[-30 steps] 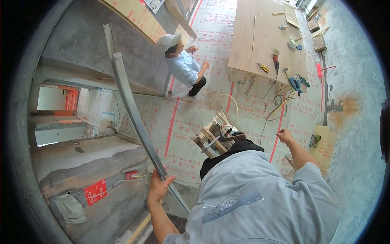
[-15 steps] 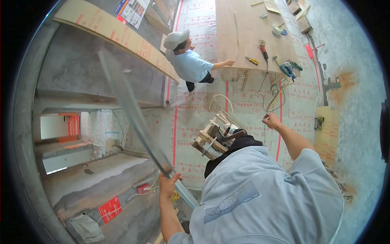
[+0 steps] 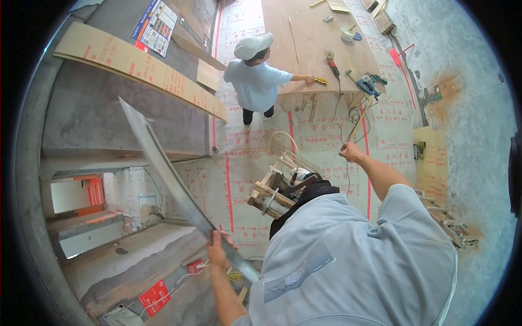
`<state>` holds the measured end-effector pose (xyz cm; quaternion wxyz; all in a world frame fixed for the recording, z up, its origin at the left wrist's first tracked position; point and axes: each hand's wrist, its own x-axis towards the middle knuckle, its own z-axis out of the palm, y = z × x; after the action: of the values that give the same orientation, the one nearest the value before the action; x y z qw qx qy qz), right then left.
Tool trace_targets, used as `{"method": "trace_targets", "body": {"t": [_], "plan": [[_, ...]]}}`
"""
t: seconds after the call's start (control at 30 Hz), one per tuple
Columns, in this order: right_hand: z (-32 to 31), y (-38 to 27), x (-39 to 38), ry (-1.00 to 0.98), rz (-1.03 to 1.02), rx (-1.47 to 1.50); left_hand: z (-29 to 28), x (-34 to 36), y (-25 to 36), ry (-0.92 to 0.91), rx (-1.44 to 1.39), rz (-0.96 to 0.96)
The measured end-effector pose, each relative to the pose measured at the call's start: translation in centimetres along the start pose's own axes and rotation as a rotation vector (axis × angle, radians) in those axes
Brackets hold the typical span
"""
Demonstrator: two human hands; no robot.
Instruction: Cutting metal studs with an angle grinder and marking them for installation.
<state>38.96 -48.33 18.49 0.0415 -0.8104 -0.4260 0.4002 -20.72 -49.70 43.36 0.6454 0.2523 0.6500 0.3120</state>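
My left hand (image 3: 219,248) is closed round a long, bent-looking silvery metal profile (image 3: 173,185). The profile slants from beside my shirt up to the far left, its far end in the air. My right hand (image 3: 353,153) is held out in front of me with its fingers pinched together. A thin black cord (image 3: 347,176) shows just above and below that hand. Whether the fingers grip the cord or it passes beneath them, I cannot tell.
A co-worker (image 3: 255,81) stands by a wooden table (image 3: 283,32), one hand at a yellow-handled tool (image 3: 321,81). An angle grinder (image 3: 333,66) and a blue power tool (image 3: 368,86) lie there. A wooden tool rack (image 3: 272,193) is close before me; a long board (image 3: 136,68) spans the left.
The metal profile's far end has swung down and left with my left hand. The co-worker has moved nearer the table and reached the yellow-handled tool. My view has shifted slightly.
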Motion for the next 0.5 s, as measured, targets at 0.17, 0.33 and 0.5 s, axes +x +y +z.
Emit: {"method": "trace_targets", "body": {"t": [0.17,0.33,0.5], "plan": [[-0.8,-2.4,1.6,0.025,-0.069,-0.056,-2.3,2.6,-7.2,0.09,0.118,-0.009],[-3.3,0.4,5.5,0.076,-0.071,-0.006,-1.0,-2.4,-0.5,0.012,0.037,-0.022],[-5.6,-2.1,8.2,0.167,-0.018,-0.007,-2.9,-1.7,-3.6,0.018,0.061,-0.041]]}}
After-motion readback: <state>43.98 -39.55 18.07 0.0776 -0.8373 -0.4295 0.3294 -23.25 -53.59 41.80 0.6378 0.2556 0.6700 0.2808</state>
